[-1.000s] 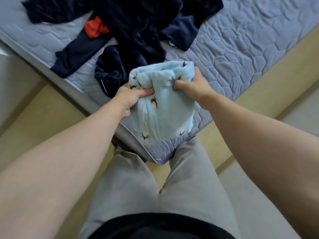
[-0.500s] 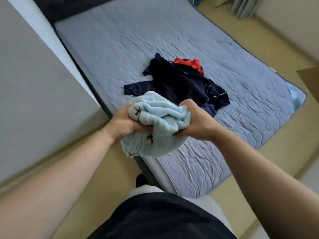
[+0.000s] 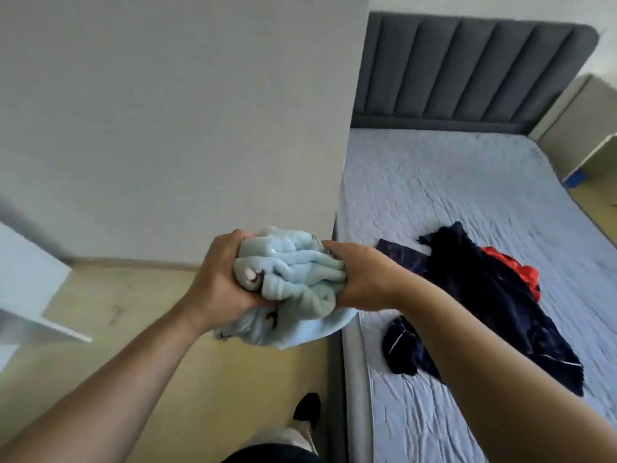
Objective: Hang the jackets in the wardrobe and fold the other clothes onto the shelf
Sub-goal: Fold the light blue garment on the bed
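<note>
Grey quilted mattress (image 3: 434, 182) at right; centre frame, left hand (image 3: 218, 284) and right hand (image 3: 365, 282) both clutching bunched pale-blue fleece garment (image 3: 300, 272).

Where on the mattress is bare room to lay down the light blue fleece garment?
Widest free patch: the quilted grey-blue mattress between the dark padded headboard and the heap of navy clothes. A smaller patch lies nearer the camera than that heap. Crowded: mid-bed, where the heap and a red garment lie.

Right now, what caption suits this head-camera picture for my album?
The left hand and right hand grip a bundled light-blue garment beside the bed, navy clothes lying on it.
</note>
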